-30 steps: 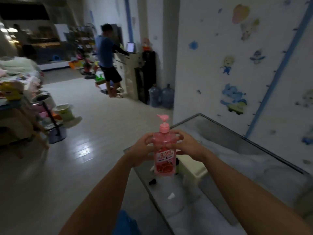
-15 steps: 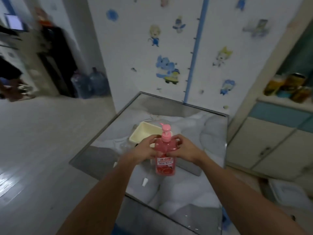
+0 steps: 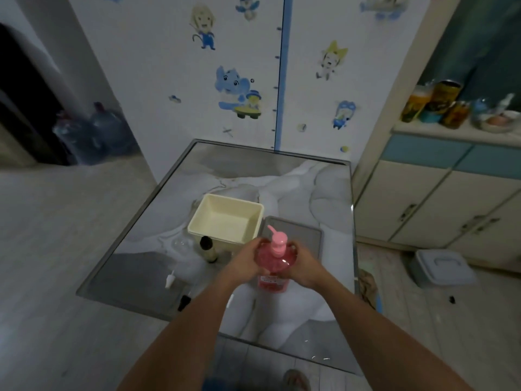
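Translucent glossy plastic pump bottle (image 3: 275, 261); matt cream plastic tub (image 3: 225, 221); polished marble-look tabletop (image 3: 324, 187)

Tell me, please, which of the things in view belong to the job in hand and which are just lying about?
In hand: pink pump bottle, gripped on either side by the left hand and the right hand, over the marbled table.

Lying about: cream plastic tub, small dark-capped bottle, grey mat, small white piece, water jugs, jars on the cabinet.

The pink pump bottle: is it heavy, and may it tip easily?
The pink pump bottle looks nearly full, so probably heavy. The left hand and right hand grip its smooth sides; possibly slippery. Tall and narrow, it could tip.
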`<state>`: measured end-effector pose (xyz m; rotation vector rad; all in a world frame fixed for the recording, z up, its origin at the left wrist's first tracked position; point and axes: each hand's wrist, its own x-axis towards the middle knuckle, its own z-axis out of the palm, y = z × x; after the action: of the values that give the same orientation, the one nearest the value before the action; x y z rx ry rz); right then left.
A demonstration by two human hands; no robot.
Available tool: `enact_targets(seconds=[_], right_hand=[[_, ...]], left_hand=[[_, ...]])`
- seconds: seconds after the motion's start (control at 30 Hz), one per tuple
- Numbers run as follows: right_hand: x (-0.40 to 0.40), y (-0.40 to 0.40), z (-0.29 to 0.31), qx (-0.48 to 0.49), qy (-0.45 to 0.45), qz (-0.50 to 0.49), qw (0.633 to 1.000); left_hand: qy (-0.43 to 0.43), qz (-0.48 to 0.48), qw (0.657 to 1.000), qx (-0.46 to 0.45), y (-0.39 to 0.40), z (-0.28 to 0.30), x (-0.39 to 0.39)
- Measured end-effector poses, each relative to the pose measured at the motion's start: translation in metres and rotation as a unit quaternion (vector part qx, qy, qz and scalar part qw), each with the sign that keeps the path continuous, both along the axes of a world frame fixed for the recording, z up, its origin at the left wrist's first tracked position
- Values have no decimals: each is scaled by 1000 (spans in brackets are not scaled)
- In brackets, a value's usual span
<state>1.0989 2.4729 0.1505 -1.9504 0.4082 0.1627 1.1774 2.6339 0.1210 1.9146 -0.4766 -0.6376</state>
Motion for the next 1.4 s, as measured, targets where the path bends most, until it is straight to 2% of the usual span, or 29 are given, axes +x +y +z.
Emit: enact_targets(seconds=[0.1,0.2,0.37,0.5,0.6,0.73,0.8,0.83,0.9,0.97,1.07,1.2,1.4], right_hand=[[-4,-1,-11,11,16,-12,1000],[-9,0,-24,-10,22,-12,1000],[-11,2,-36,-30,31,-9,999],[-8,0,-36,-44,40,11,998],[-5,-3,-34,-35,60,36,997],[6,-15,-26,-107,108,155,976],[16,-26,-13,-143,156,239,948],[23,-33,-3,-165,183,266,932],[37,-47,18,-213,214,270,914],[54,-62,40,-261,187,247,914],[80,-81,80,-271,108,170,941],[109,-102,135,-283,-15,108,953],[133,-118,175,-325,-98,94,936]], left_hand=[[73,25,996,-48,-8,-6,-10],[88,30,995,-45,-8,-17,-15],[44,-10,999,29,-5,-24,-14],[66,52,995,-45,-6,-31,-14],[92,40,993,-54,-7,-26,-14],[70,-71,993,62,-1,-11,-5],[52,-123,973,186,4,1,7],[40,-118,964,236,6,8,14],[25,-86,967,240,10,19,29],[-21,-26,972,232,8,39,42],[-115,47,961,248,-2,85,65],[-190,58,946,257,-23,151,90],[-323,46,870,369,-47,212,104]])
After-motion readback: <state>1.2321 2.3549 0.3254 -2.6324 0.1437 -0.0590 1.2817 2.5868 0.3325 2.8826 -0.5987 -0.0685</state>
